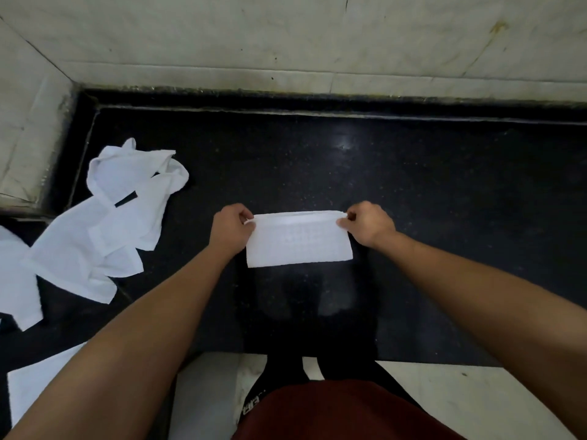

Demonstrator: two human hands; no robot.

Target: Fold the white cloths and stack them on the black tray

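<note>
Folding white cloth (300,241) | left hand (232,231), right hand (368,225) pinch its 12 o'clock corners | advice: keep edges aligned, tension even | unfolded cloths (104,223) at 9 o'clock

The person stands with both bare arms stretched forward and drawn inward. The left forearm (143,328) rises from the lower left and the right forearm (476,296) from the lower right. The left hand (233,231) is curled, back upward, with its fingers (247,216) and thumb pinching the upper left corner of a folded white cloth (298,244). The right hand (370,223) mirrors it, its fingers (343,222) nipping the upper right corner. Both hands sit level with each other, and both wrists are roughly straight.
</note>
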